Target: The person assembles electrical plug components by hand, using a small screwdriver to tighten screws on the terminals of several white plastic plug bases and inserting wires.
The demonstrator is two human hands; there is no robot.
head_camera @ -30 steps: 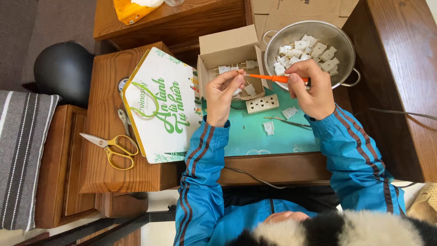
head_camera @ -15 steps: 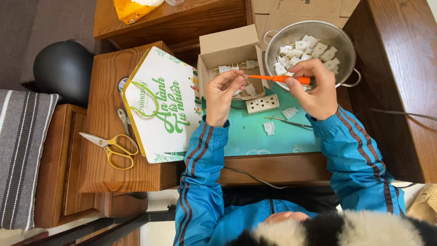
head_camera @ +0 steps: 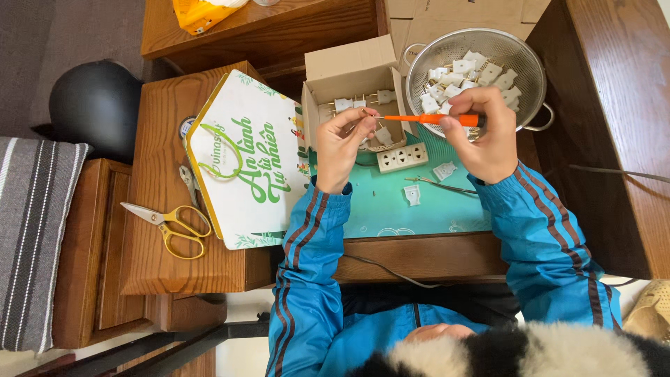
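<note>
Item 1: left hand [head_camera: 343, 145], fingers pinched narrow on a small white plug part [head_camera: 366, 116] at the fingertips, held over the front edge of the open cardboard box [head_camera: 349, 70]. The part itself is mostly hidden by the fingers.

Item 2: right hand [head_camera: 485, 136], closed around the orange screwdriver [head_camera: 426, 119]. The tool lies level, handle in the fist, tip pointing toward 9 o'clock and meeting the plug part at the left fingertips. The screwdriver thus sits at 3 o'clock of the left hand, bridging both hands.

Item 3: metal colander [head_camera: 530, 66] holding white plug pieces, at 12 o'clock of the right hand, just beyond the knuckles.

Item 4: white socket strip [head_camera: 403, 158] on the green mat [head_camera: 391, 209] of the bench, between the two wrists. Two loose white pieces and a thin metal tool lie near it on the mat.

Item 5: house-shaped tin lid [head_camera: 244, 160], white and green, at 9 o'clock of the left hand, touching the sleeve.

Item 6: yellow-handled scissors [head_camera: 171, 223], at 8 o'clock, well apart from both hands, on the wooden side bench [head_camera: 150, 272].
</note>
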